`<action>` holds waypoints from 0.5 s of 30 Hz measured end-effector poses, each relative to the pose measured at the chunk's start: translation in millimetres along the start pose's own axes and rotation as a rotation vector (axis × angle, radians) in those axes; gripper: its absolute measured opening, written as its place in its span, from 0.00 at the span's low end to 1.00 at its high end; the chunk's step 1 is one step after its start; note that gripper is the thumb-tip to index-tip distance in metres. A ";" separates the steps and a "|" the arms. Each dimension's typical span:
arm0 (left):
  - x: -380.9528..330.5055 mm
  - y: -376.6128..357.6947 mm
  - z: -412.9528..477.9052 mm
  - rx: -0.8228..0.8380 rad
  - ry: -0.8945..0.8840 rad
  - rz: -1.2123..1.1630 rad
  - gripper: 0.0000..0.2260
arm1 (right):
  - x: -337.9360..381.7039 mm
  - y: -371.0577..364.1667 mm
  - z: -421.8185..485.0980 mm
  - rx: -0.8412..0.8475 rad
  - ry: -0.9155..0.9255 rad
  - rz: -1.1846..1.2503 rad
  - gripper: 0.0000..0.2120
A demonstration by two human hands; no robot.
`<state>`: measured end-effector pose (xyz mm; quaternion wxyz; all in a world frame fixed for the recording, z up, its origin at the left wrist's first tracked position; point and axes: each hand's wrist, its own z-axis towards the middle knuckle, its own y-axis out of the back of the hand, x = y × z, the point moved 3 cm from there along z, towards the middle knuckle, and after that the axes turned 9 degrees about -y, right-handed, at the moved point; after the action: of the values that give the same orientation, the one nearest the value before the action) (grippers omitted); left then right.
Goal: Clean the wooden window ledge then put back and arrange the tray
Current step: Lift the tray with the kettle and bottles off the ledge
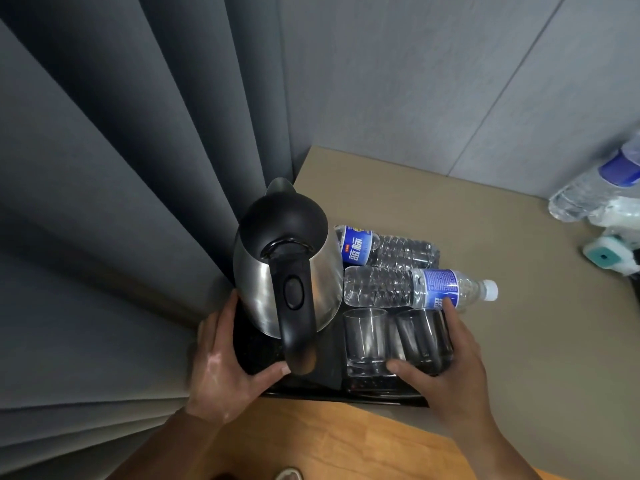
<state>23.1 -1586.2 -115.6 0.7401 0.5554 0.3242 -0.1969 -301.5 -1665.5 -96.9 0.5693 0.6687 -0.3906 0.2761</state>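
A black tray (332, 393) sits at the near left of the beige ledge top (485, 341), against the curtain. It carries a steel kettle (287, 271) with a black lid and handle, two lying water bottles (415, 289) (388, 249) and two clear glasses (365, 337) (422, 337). My left hand (225, 368) grips the tray's left side, thumb on top beside the kettle handle. At the tray's right side my right hand (446, 368) holds on, fingers curled along the right glass and thumb at the front.
Grey curtain folds (121, 237) hang at the left, touching the kettle. A grey panelled wall (450, 81) backs the ledge. At the far right lie another water bottle (595, 181) and white and teal items (609, 251). A wooden edge (329, 441) runs below the tray.
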 end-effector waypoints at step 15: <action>-2.9 -21.6 23.2 0.010 -0.002 -0.003 0.57 | -10.0 3.5 28.9 0.005 -0.001 -0.066 0.65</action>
<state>13.0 -1615.0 -124.5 0.7373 0.5585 0.3233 -0.1999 -312.0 -1691.8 -108.9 0.5763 0.6827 -0.3679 0.2578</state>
